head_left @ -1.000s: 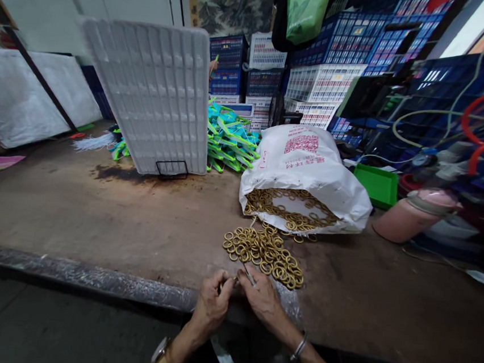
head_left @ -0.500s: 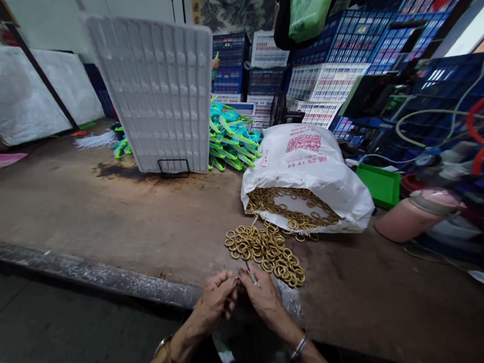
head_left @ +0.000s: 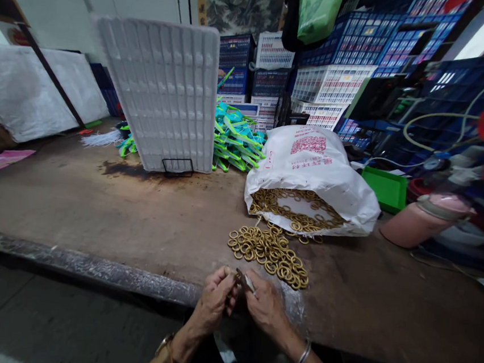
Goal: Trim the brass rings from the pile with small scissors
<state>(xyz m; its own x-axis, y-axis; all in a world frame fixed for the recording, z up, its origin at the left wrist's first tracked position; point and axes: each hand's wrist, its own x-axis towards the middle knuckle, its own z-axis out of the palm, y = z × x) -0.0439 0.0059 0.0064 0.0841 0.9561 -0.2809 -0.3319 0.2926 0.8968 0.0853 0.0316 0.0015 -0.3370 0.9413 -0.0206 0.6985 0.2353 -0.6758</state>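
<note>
My left hand is closed in a pinch near the table's front edge. Between its thumb and fingertips is a small piece that looks like a gold-coloured ring, mostly hidden by the fingers. Close beside it, my right hand is wrapped round a small knife-like tool with a pale grey body. The tool's dark tip points at the left fingertips. Just beyond both hands lies a loose pile of gold-coloured rings. Behind the pile, more rings show in the mouth of a white sack lying on its side.
A white ribbed plastic tray stands upright on a black wire stand. Green and turquoise pieces are heaped behind it. A green tray and a pink bottle-like container stand right of the sack. Stacked crates fill the back.
The right hand has drawn back slightly and turned, so the tool's tip now meets the left fingertips instead of pointing toward the pile. The view has shifted slightly.
</note>
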